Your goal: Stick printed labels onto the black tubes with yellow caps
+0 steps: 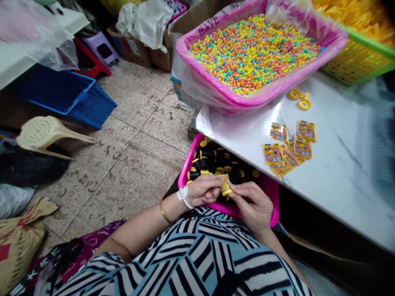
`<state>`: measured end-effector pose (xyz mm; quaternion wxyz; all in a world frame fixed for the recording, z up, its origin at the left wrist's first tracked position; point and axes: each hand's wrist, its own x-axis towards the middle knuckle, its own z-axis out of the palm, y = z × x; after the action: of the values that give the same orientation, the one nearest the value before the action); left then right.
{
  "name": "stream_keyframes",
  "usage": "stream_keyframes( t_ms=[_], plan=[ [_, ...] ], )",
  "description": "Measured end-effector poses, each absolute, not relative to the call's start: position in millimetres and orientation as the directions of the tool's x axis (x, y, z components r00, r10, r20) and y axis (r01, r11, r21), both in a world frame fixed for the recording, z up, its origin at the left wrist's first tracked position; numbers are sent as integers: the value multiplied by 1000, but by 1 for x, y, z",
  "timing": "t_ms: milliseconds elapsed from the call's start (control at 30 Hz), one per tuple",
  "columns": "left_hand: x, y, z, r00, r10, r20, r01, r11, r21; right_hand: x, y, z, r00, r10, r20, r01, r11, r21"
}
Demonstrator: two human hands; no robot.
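Between my two hands is a small container with a yellow printed label [226, 185], held above a pink basket [275, 205] on my lap. My left hand [203, 190] pinches its left side, and my right hand [253, 203] grips its lower right side with thumb and fingers. Inside the basket lie many black containers with yellow lids [203, 163]. Several yellow printed labels [273, 154] lie in a loose, overlapping group on the white table [327, 172]. Yellow ring-shaped pieces [304, 104] sit behind them.
A plastic-lined pink tub [234, 100] of colourful candy balls stands at the table's back left. Beside it is a green basket [354, 61] of yellow pieces. On the floor at left are a cream stool [40, 131], a blue crate [92, 107] and bags [18, 242].
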<state>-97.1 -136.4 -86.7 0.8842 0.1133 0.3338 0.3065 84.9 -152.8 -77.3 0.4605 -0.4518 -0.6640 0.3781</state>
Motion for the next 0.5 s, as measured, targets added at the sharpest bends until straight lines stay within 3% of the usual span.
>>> stream_keyframes(
  t_ms=[167, 333, 500],
  plan=[
    [-93, -138, -85, 536, 669, -515, -459, 743, 488, 87, -154, -75, -264, 930, 255, 375, 343, -861],
    [-92, -141, -88, 565, 624, -539, -430, 781, 453, 87, -159, -75, -215, 931, 295, 355, 356, -865],
    [-90, -145, -89, 436, 677, -592, -402, 736, 546, 87, -161, -73, -287, 913, 288, 407, 389, -826]
  ],
)
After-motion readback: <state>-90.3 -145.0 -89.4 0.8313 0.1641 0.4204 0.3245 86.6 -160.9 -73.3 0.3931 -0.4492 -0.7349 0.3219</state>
